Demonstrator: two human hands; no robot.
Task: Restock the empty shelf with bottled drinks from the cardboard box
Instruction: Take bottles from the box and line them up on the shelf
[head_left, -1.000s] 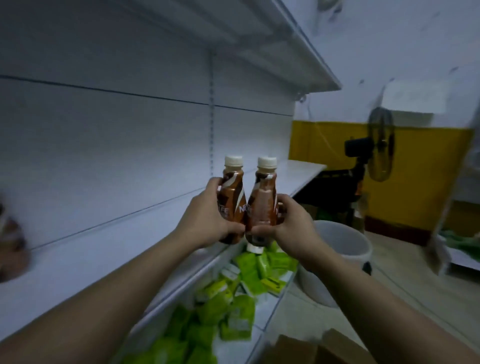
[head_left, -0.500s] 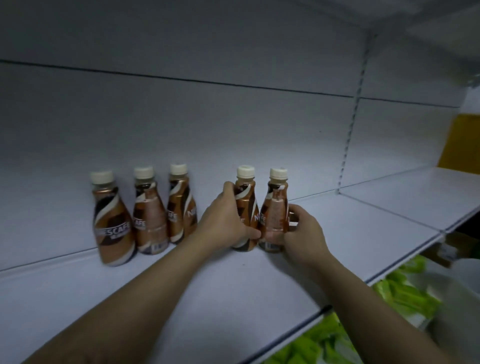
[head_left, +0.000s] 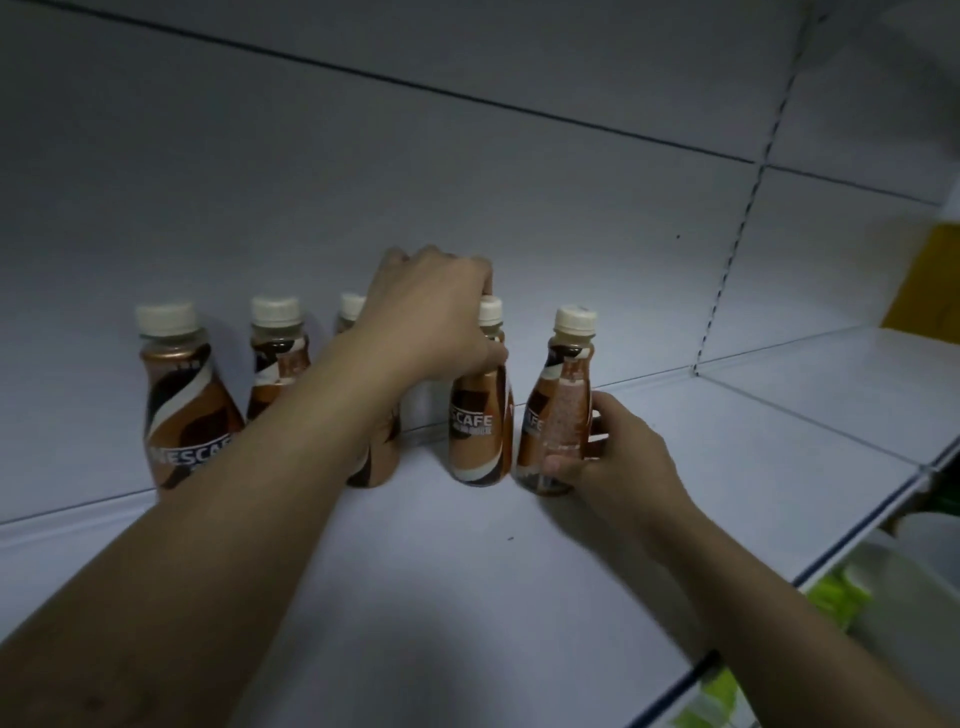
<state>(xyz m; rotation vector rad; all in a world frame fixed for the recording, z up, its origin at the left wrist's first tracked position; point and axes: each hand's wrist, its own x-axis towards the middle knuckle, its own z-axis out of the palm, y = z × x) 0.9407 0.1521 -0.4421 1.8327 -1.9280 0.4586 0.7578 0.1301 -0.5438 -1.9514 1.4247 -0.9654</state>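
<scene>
Fingers of the left hand (head_left: 431, 317) are curled round the neck of a brown coffee bottle (head_left: 480, 421); those of the right hand (head_left: 618, 457) are wrapped round the lower body of the end bottle (head_left: 558, 410) just beside it. Both are stood upright on the white shelf (head_left: 467, 597), near its back panel, with three more bottles (head_left: 182, 400) lined up to the left.

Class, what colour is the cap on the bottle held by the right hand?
On that bottle the cap is cream-white; the head view shows it best.
</scene>
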